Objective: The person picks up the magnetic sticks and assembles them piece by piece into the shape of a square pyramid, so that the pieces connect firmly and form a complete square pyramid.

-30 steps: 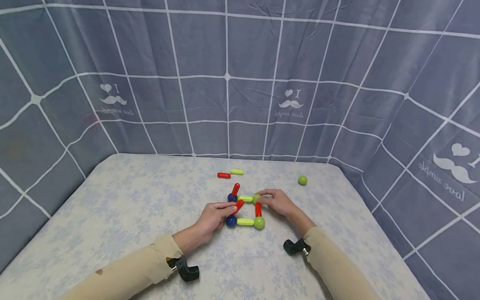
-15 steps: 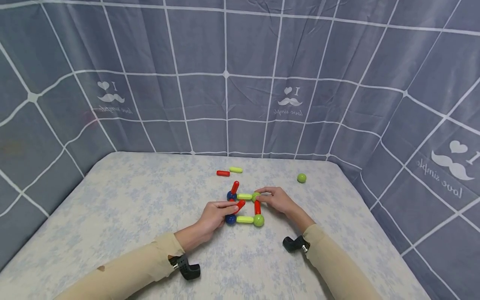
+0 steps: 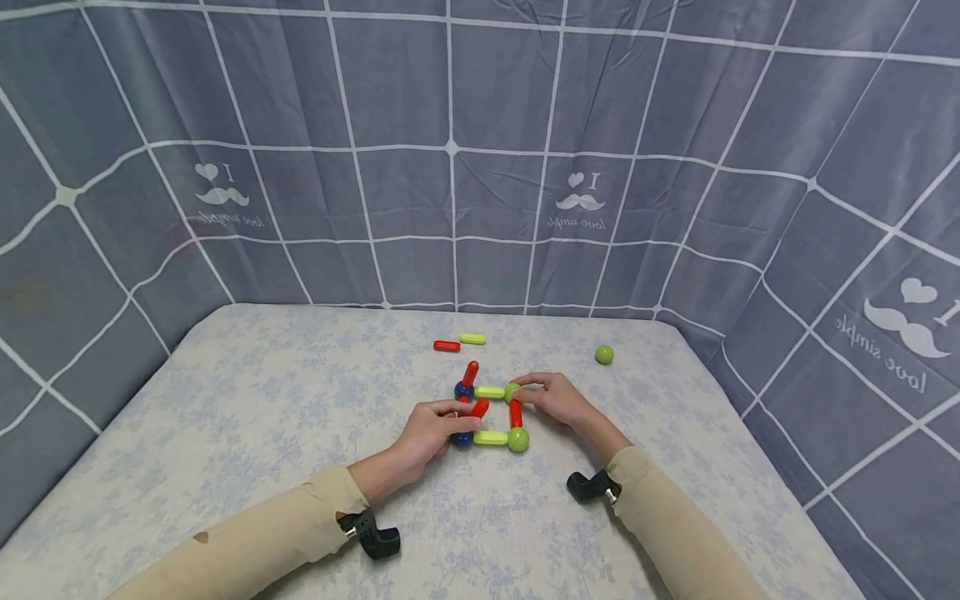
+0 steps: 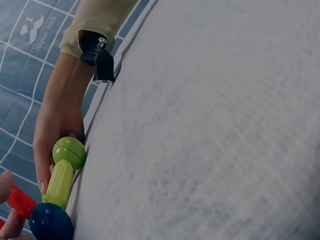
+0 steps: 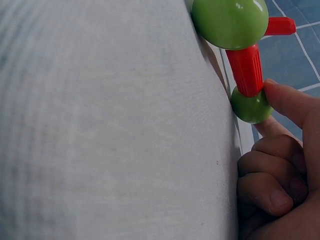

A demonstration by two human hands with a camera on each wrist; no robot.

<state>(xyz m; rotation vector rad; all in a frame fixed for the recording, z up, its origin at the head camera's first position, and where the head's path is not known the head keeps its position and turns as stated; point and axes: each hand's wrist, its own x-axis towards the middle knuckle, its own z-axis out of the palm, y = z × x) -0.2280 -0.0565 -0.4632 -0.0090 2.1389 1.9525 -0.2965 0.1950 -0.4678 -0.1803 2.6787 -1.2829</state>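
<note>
On the table, sticks and balls join into a square: a near blue ball (image 3: 462, 438), a far blue ball (image 3: 464, 390), a near green ball (image 3: 518, 440) and a far green ball (image 3: 512, 392). Yellow-green sticks (image 3: 491, 437) make its front and back sides; a red stick (image 3: 515, 414) makes the right side. My left hand (image 3: 427, 433) pinches a tilted red stick (image 3: 481, 407) above the near blue ball; in the left wrist view its end meets that ball. Another red stick (image 3: 471, 373) rises from the far blue ball. My right hand (image 5: 285, 170) pinches the far green ball between thumb and index finger.
Behind the square lie a loose red stick (image 3: 447, 346) and a loose yellow-green stick (image 3: 472, 338). A loose green ball (image 3: 604, 354) sits farther right. A gridded curtain (image 3: 390, 200) hangs behind the table (image 3: 300, 375) and along its sides.
The left thumb has slid slightly right and toward me, covering more of the near blue ball and the lower part of the held red stick. The right hand keeps its place on the far green ball.
</note>
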